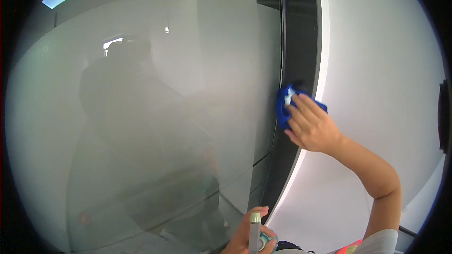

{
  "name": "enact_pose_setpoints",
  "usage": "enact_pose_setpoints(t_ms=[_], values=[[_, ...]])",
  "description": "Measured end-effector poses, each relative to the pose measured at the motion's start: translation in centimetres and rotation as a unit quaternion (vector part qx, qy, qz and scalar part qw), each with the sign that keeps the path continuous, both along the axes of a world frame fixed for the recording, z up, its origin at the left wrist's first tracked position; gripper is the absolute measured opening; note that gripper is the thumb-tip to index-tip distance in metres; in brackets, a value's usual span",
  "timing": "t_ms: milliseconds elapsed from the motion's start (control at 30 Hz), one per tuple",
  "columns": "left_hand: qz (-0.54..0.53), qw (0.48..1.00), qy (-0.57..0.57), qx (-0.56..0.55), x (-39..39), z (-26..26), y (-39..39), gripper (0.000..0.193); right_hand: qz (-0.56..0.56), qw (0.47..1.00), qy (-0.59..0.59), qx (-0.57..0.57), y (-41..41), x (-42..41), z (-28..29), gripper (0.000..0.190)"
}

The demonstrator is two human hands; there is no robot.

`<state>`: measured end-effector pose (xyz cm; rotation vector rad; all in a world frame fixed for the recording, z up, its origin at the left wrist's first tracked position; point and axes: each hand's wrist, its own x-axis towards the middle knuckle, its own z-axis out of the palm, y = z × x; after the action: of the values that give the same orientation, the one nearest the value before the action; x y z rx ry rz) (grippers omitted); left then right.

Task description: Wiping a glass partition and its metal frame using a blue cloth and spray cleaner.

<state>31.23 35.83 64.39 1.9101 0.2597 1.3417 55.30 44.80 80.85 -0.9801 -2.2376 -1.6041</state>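
Note:
My right hand [312, 125] presses a blue cloth [282, 113] with a pale patch against the dark frame [300, 35] beside a large glass panel [159, 106]. The cloth lies bunched beneath the fingers, reaching from the glass edge to the frame's white border. Low in the view, my left hand [247, 231] is wrapped around a spray bottle [262, 242]. A pale-capped, translucent part [254, 231] of it points up between the thumb and fingers. The bottle's lower part is cut off by the picture's edge.
The glass reflects a person's outline, ceiling lights and floor lines. To the right of the dark frame stands a white wall [374, 60], bordered by a narrow white trim [323, 42]. A dark object [444, 116] shows at the far right edge.

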Motion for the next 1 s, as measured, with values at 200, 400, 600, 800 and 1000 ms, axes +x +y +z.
enact_pose_setpoints(t_ms=[200,400,600,800,1000], values=[[0.012,1.0,0.018,0.014,-0.3,-0.5,-2.5,0.066,-0.001,0.979,0.029,0.201,-1.4,1.4,12.4,0.033],[0.012,0.999,0.033,-0.019,-1.1,-3.2,-5.2,0.067,0.056,0.952,0.078,0.291,-2.5,-0.9,14.0,0.024],[0.0,0.997,0.04,-0.059,-4.1,-3.6,-12.3,0.067,0.096,0.981,0.115,0.122,-10.4,-4.5,4.3,0.016],[-0.046,0.996,-0.042,0.068,-2.5,-3.4,-15.8,0.066,0.082,0.996,0.032,-0.018,-15.3,-3.0,-7.6,0.019],[-0.059,0.998,0.006,0.001,-5.2,-1.9,-14.2,0.064,0.159,0.969,-0.122,-0.143,-13.0,-3.0,-8.8,0.019]])
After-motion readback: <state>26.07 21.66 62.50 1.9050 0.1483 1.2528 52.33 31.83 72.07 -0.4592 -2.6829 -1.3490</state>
